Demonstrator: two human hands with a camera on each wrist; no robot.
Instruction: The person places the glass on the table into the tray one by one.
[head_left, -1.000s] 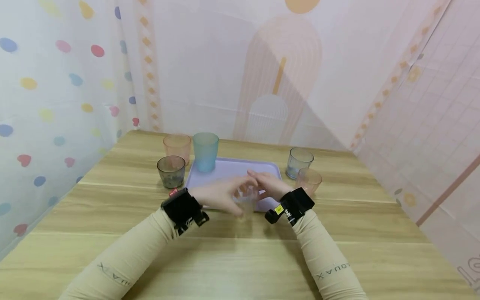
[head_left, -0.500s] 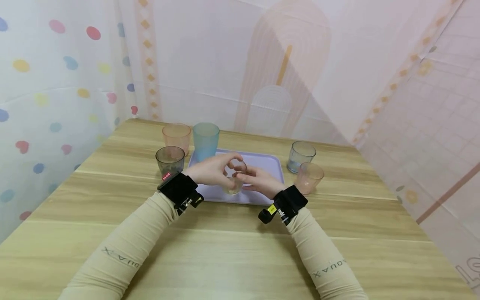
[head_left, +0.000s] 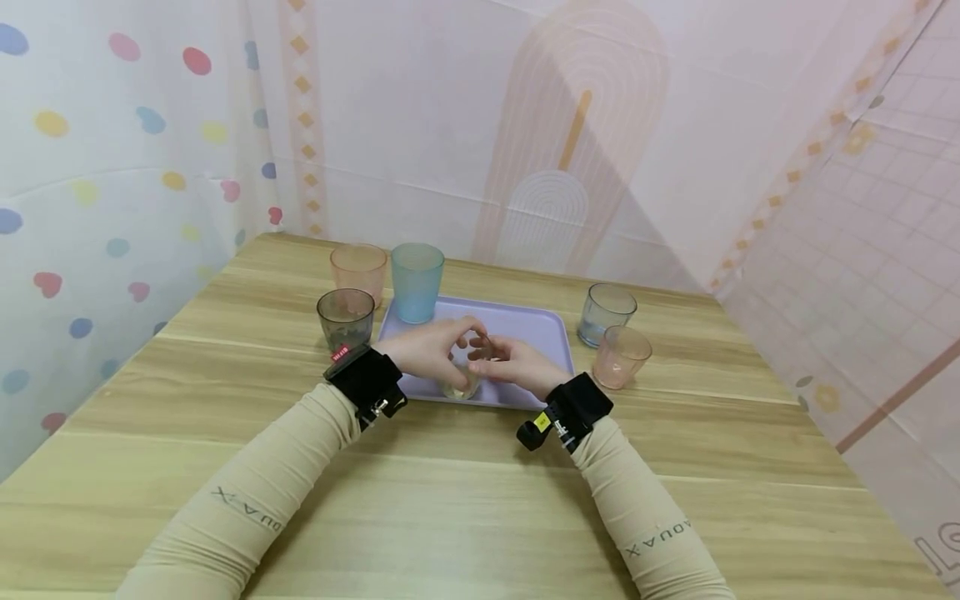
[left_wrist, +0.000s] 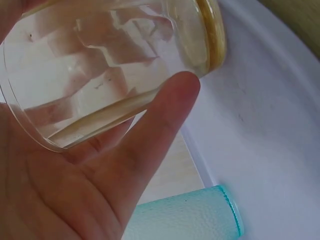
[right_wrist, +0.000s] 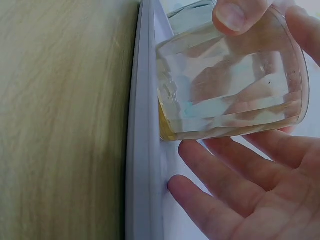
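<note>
Hands [head_left: 480,360] hold clear cup [head_left: 463,377] on lilac tray [head_left: 536,333]

Grey cup [head_left: 345,317], peach cup [head_left: 358,268] and blue cup [head_left: 416,282] stand left.

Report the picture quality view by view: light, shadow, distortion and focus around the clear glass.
Head view: soft even light, faint shadows under the forearms, wide-angle bending at the edges, clear glass small between the hands. Left wrist view: glass very close, left hand seen warped through it. Right wrist view: fingers refracted through the glass, purple tray rim slightly soft.
</note>
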